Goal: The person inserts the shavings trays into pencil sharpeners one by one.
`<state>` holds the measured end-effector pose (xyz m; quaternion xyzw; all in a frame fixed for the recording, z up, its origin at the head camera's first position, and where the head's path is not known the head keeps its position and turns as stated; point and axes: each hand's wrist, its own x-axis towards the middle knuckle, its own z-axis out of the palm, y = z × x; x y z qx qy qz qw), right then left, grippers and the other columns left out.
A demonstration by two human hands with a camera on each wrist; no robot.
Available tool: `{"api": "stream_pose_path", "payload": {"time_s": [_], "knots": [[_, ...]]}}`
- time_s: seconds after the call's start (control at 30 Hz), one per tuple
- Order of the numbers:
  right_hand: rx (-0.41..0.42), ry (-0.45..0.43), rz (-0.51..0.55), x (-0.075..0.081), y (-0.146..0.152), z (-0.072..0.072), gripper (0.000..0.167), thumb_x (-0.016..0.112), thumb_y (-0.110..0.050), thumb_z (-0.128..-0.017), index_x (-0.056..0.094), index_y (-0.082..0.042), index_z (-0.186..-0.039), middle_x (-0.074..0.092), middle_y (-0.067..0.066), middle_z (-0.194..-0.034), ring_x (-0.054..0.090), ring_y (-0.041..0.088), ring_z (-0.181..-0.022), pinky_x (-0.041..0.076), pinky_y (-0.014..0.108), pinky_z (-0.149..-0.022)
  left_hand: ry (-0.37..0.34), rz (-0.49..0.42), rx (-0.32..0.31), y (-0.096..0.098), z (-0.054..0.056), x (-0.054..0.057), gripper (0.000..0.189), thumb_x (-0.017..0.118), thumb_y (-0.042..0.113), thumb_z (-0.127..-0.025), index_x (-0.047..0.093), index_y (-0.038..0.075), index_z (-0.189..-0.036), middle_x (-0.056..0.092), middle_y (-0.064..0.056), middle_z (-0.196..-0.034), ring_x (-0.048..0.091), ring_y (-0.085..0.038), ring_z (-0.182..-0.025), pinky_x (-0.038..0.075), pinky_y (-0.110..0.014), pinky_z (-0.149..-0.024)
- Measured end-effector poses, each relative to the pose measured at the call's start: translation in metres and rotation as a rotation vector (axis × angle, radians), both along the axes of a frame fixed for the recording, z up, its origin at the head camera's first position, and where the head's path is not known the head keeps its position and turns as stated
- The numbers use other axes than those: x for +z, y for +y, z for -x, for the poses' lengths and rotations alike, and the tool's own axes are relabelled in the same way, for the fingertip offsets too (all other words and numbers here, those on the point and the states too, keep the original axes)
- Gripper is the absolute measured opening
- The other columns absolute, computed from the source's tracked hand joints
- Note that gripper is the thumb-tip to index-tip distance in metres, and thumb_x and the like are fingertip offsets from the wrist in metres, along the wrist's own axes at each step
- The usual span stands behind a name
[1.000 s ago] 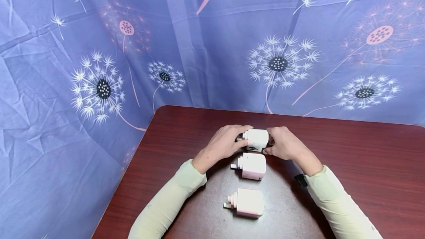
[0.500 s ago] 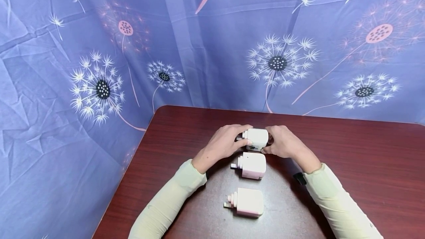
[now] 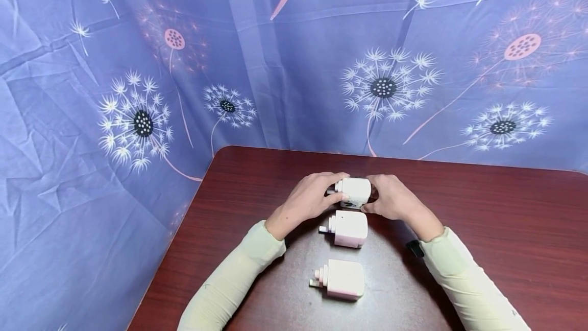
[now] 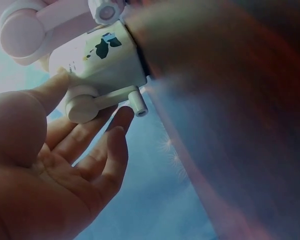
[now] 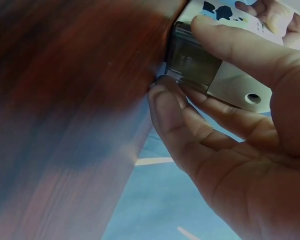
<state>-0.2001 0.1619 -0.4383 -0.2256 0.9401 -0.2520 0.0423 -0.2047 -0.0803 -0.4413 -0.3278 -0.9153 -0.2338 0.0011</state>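
A white hand-crank pencil sharpener (image 3: 356, 190) with a dark printed picture on its front stands farthest back on the table. My left hand (image 3: 310, 195) grips it at the crank side, thumb on the front and fingers behind. In the left wrist view its crank handle (image 4: 115, 97) hangs close to my fingertips. My right hand (image 3: 392, 198) holds the opposite end, thumb against the front. The right wrist view shows a see-through shavings drawer (image 5: 192, 57) low on the body and a round pencil hole (image 5: 253, 98) in the end face, with my fingers curled behind.
Two pale pink sharpeners stand in line nearer me: the middle sharpener (image 3: 350, 229) close to the held one, the front sharpener (image 3: 346, 279) farther forward. Their cranks point left. The dark red wooden table (image 3: 514, 229) meets a blue dandelion-print cloth (image 3: 303, 91) behind and at left.
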Motion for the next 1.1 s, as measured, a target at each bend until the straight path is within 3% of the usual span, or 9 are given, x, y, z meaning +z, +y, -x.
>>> {"api": "stream_pose_path", "payload": {"time_s": [0.37, 0.57, 0.83, 1.1], "knots": [[-0.009, 0.043, 0.021, -0.009, 0.0, -0.006, 0.037, 0.094, -0.014, -0.076, 0.065, -0.006, -0.097, 0.066, 0.0, -0.084, 0.062, 0.017, -0.077, 0.054, 0.039, -0.071, -0.036, 0.0, 0.019, -0.007, 0.0, -0.004, 0.063, 0.069, 0.046, -0.103, 0.05, 0.023, -0.159, 0.06, 0.003, -0.148, 0.057, -0.013, -0.136, 0.049, -0.035, -0.111], [-0.003, 0.051, 0.039, -0.011, 0.003, -0.008, 0.037, 0.092, -0.015, -0.077, 0.064, -0.005, -0.098, 0.067, 0.003, -0.084, 0.062, 0.017, -0.075, 0.052, 0.037, -0.069, -0.02, -0.016, 0.015, -0.014, 0.001, -0.005, 0.061, 0.066, 0.051, -0.103, 0.055, 0.02, -0.155, 0.062, 0.003, -0.146, 0.058, -0.013, -0.135, 0.049, -0.035, -0.111], [-0.009, 0.047, 0.079, -0.009, 0.013, -0.018, 0.035, 0.091, -0.015, -0.081, 0.068, -0.002, -0.105, 0.072, 0.007, -0.093, 0.07, 0.022, -0.087, 0.059, 0.043, -0.079, -0.034, -0.027, 0.041, -0.026, -0.001, -0.001, 0.056, 0.067, 0.047, -0.104, 0.059, 0.018, -0.152, 0.062, 0.004, -0.146, 0.058, -0.014, -0.136, 0.049, -0.037, -0.112], [-0.007, 0.159, 0.087, -0.004, 0.025, -0.027, 0.035, 0.084, -0.014, -0.089, 0.071, 0.003, -0.117, 0.075, 0.01, -0.102, 0.073, 0.025, -0.088, 0.06, 0.044, -0.077, -0.04, -0.072, 0.063, -0.036, -0.003, 0.001, 0.054, 0.065, 0.048, -0.104, 0.062, 0.018, -0.149, 0.063, 0.005, -0.145, 0.058, -0.013, -0.137, 0.049, -0.038, -0.111]]}}
